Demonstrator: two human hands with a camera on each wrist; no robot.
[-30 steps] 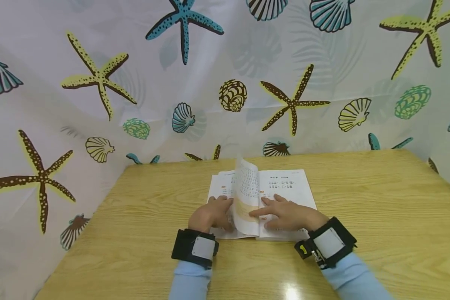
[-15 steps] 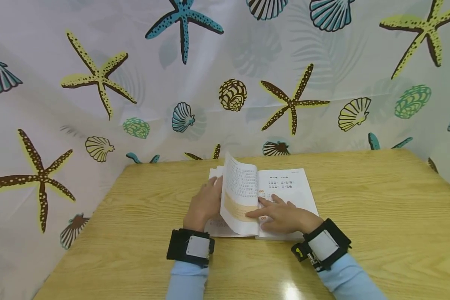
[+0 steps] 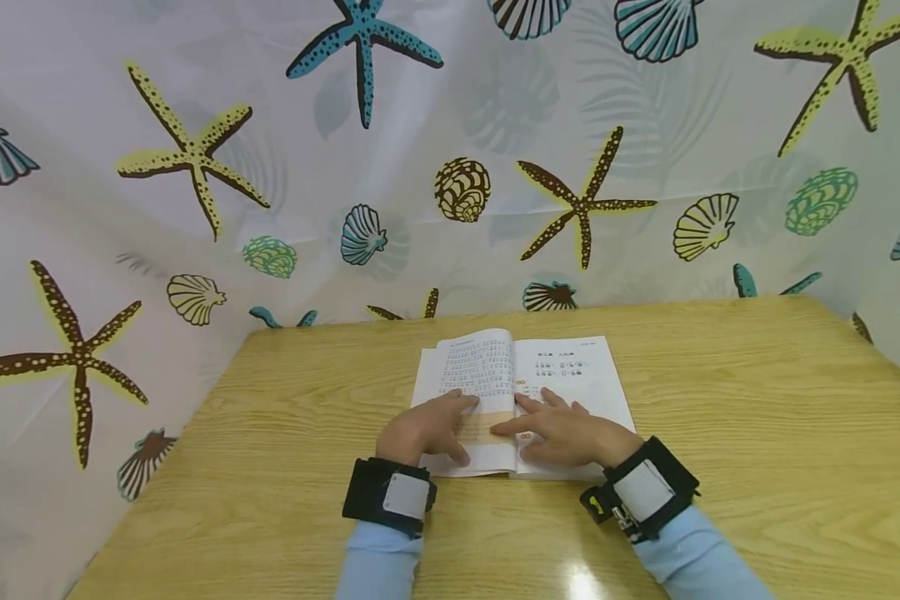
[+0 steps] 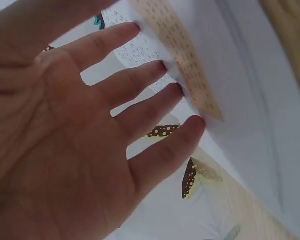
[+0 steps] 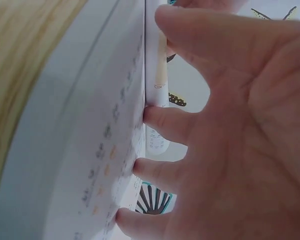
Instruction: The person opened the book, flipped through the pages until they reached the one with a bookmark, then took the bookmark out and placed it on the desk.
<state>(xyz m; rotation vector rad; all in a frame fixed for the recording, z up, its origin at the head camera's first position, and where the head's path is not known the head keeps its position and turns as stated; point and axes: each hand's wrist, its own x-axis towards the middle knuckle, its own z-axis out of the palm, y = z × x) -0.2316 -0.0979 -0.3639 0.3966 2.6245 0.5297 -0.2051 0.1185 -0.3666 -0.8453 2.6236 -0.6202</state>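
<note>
An open book [image 3: 562, 367] lies on the table, its printed pages spread to both sides of the spine. On the left page [image 3: 474, 367], which carries a tan band near its lower part, my left hand [image 3: 429, 427] rests with fingers spread. The left wrist view shows that hand's fingertips [image 4: 194, 125] touching the paper beside the tan band. My right hand [image 3: 570, 429] presses on the right page near the spine, its fingers extended. In the right wrist view, several fingertips [image 5: 152, 116] of the right hand touch the page. Neither hand grips anything.
The wooden table [image 3: 307, 392] extends to both sides of the book and in front of it. A curtain [image 3: 405, 167] printed with starfish and shells hangs behind and along the left. Black straps [image 3: 390, 496] circle both wrists.
The raised page has come down flat on the left side. My left hand moved from the book's left edge, behind that page, onto its top. My right hand has shifted slightly left.
</note>
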